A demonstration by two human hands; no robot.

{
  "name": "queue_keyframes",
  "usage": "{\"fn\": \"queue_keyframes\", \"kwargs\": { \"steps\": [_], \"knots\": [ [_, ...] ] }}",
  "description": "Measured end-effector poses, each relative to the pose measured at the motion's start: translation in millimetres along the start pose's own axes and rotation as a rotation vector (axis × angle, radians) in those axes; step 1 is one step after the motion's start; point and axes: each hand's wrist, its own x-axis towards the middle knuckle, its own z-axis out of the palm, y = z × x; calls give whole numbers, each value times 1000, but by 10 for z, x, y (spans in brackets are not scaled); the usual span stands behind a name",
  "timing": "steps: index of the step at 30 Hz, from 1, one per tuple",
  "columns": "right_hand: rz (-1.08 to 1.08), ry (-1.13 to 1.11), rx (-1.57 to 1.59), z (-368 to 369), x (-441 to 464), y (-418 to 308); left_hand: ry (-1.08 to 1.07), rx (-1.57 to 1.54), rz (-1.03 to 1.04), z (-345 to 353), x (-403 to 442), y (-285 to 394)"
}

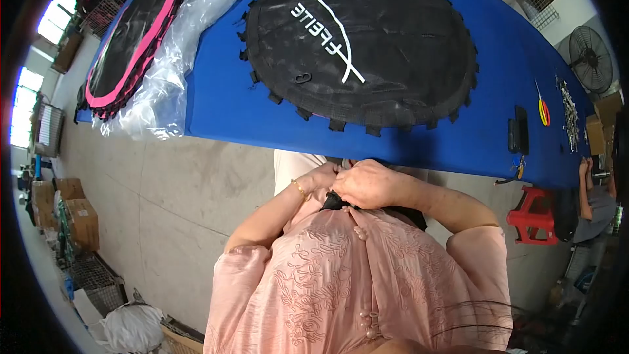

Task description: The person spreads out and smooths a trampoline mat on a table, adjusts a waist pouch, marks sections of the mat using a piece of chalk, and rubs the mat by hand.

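Just off the near edge of the worktop, the left hand and right hand meet, fingers curled; whether either grips the black piece beside them cannot be told. A round black mat lies toward the worktop's far edge.

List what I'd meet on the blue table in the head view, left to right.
Pink-edged mat, black mat, black case, red-and-yellow tool, small metal pieces.
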Motion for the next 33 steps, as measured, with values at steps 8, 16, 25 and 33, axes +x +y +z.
{"fn": "queue_keyframes", "kwargs": {
  "steps": [8, 16, 25, 33],
  "knots": [
    [-44, 135, 190, -208, -146, 88, 94, 34, -362, -1120, -982, 3234],
    [268, 891, 147, -985, -421, 454, 900, 621, 96, -1792, -379, 3451],
    [714, 1065, -262, -343, -1040, 1551, 675, 1141, 134, -1502, 139, 3347],
    [693, 1148, -348, -140, -1068, 1675, 514, 1289, 186, -1403, 350, 3561]
  ]
}}
